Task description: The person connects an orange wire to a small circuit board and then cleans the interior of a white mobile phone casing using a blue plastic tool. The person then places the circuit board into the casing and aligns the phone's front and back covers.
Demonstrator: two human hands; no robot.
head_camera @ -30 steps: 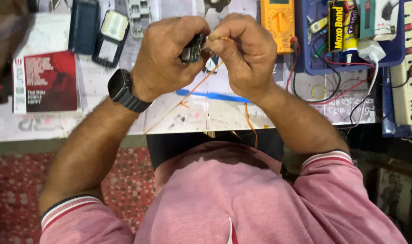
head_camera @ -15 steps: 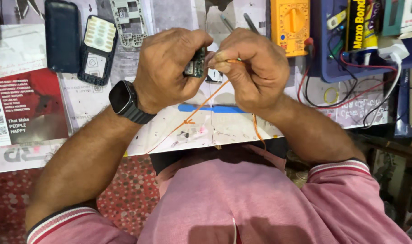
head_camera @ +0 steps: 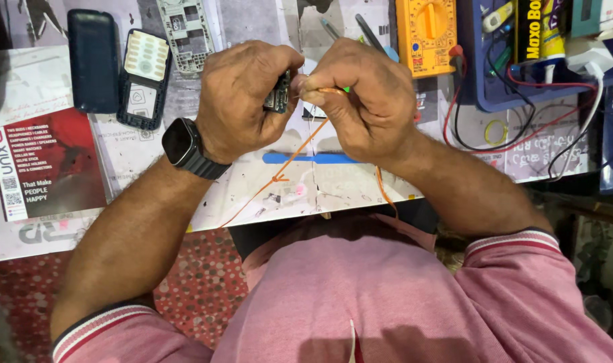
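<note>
- Evidently a small dark component [head_camera: 278, 94] is pinched in the closed fingers of the left hand [head_camera: 242, 101], while a thin orange wire [head_camera: 299, 144] is gripped by the curled right hand [head_camera: 363, 101], its end brought to the part.
- Joining is judged underway; steady, fine alignment is called for next.
- Compared with earlier, the hands are seen lower in view, the grips unchanged; the yellow multimeter [head_camera: 426, 33] lies beyond the right fingers.

We wear a pink short-sleeved shirt [head_camera: 387, 296] with white-and-dark striped cuffs [head_camera: 521, 238], and a black square-faced smartwatch [head_camera: 183, 144] on a dark band at our left wrist.
</note>
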